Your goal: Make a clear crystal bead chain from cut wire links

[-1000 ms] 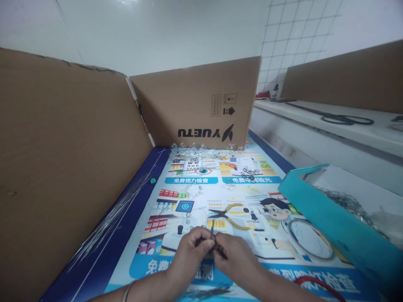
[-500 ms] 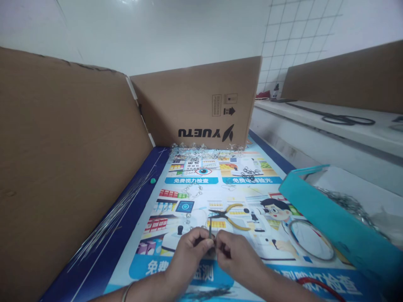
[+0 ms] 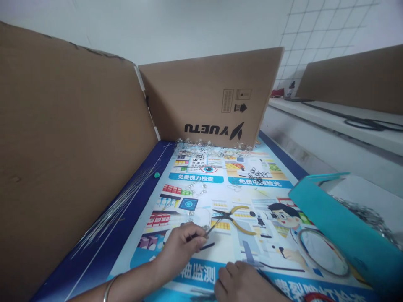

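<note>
My left hand [image 3: 184, 245] is closed in a pinch around a thin, dark, pointed tool [image 3: 213, 227], possibly tweezers, whose tip slants up and right. Just beyond that tip lie yellow-handled pliers [image 3: 229, 216] with open jaws. Clear beads [image 3: 191, 214] on thin wire rest behind my left hand. My right hand [image 3: 241, 282] is low near the front of the table, fingers curled; whatever is inside them is hidden. Beside it are thin dark strands [image 3: 270, 280] and a red curved handle [image 3: 317, 297], partly cut off by the frame.
Cardboard panels [image 3: 208, 96] stand at the back and left. Long thin wires [image 3: 116, 209] lie along the left edge. A teal box [image 3: 340, 222] with metal pieces is on the right, near a wire coil [image 3: 324, 251]. Beaded wire [image 3: 201, 147] and dark loops [image 3: 256, 175] lie farther back.
My right hand has parted from my left and moved down toward the front edge. The thin tool in my left hand has tilted from upright to slanting right. The view has shifted slightly.
</note>
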### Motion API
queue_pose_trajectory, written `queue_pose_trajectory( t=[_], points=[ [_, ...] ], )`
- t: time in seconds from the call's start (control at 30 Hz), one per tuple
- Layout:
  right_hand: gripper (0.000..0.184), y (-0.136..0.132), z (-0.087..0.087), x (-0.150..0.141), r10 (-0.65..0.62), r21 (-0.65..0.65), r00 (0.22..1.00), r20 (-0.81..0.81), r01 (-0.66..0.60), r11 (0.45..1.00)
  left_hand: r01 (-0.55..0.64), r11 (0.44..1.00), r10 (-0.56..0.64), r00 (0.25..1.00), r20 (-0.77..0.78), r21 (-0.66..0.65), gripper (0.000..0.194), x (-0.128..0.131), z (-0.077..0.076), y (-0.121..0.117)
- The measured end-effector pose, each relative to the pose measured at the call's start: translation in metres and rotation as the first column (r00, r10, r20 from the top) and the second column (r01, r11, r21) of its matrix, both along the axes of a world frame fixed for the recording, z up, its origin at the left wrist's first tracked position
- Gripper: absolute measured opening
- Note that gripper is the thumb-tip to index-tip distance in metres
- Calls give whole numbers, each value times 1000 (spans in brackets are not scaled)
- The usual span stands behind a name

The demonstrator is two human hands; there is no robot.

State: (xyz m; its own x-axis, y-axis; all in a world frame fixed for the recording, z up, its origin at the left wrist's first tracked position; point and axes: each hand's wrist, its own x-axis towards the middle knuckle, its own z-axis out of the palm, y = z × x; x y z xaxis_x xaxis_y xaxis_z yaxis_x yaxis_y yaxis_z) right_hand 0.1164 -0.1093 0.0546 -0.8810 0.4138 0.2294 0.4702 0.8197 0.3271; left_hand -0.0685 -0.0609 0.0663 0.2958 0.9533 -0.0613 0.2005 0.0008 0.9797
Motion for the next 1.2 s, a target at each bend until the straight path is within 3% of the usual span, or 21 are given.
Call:
queue_pose_trajectory(
  t=[0.17,0.4,0.53,0.67,0.83,0.93,1.03,1.2],
  points=[
    [20,3,15,6,10,-35,998,-69,-13,999,11,999,-7,996,-87,45,12,-7,3,-2],
    [18,15,26,16,-136,-147,981,-139,115,982,57,993,-44,992,-118,103,12,-5,8,-3],
    [14,17,31,19,-195,-181,928,-316,143,973,132,976,-90,969,-231,175,17,-6,6,-5],
    [22,21,32,21,-226,-166,867,-444,168,972,278,920,-141,892,-429,276,23,-6,0,-9],
    [20,25,19,17,-300,-283,879,-371,201,938,407,824,-74,766,-638,393,22,-4,-7,-13],
    [19,25,13,14,-306,-329,890,-338,193,924,470,795,-32,664,-747,384,20,-2,-7,-14],
    [19,26,7,13,-299,-360,887,-351,167,918,528,766,-8,579,-816,367,18,-2,-6,-16],
    [22,32,-10,14,-215,-325,895,-390,85,942,601,680,78,509,-857,419,7,-1,-7,-16]
  ],
)
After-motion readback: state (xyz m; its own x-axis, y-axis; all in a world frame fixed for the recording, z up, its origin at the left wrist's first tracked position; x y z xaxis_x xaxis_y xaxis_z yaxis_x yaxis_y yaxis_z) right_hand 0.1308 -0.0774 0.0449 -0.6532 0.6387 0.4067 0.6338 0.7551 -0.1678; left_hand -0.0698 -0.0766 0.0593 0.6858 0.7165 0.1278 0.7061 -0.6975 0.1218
